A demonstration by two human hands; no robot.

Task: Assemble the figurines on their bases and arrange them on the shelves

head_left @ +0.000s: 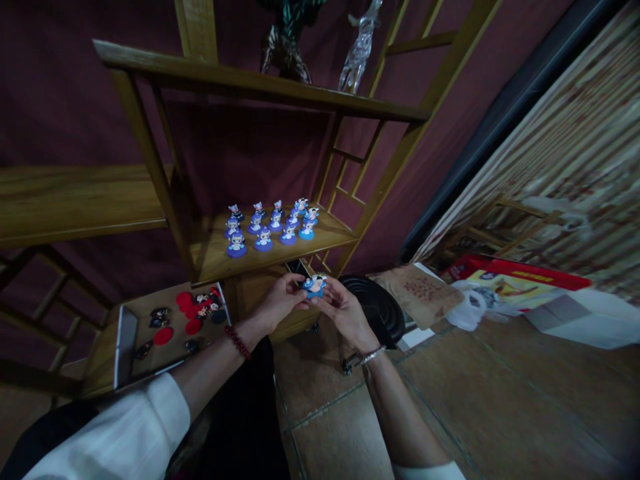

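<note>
Between my two hands is a small figurine (315, 285) with a blue base and a white and blue body, held in front of the shelf's lower edge. My left hand (281, 300) pinches it from the left, and my right hand (346, 311) grips it from the right with thumb and fingers. Just beyond, on the wooden shelf (210, 262), several similar figurines stand upright in rows. Purple-based ones such as the front-left figurine (237, 245) fill most rows. Toward the right are blue-based ones like this figurine (307, 229).
An open box (127, 333) at lower left holds red discs and dark figures. A glass figurine (357, 50) and a dark sculpture (290, 47) stand on the upper shelf (250, 83). On the floor at right lie a brown paper bag (420, 290), a plastic bag (467, 307) and a white box (590, 317).
</note>
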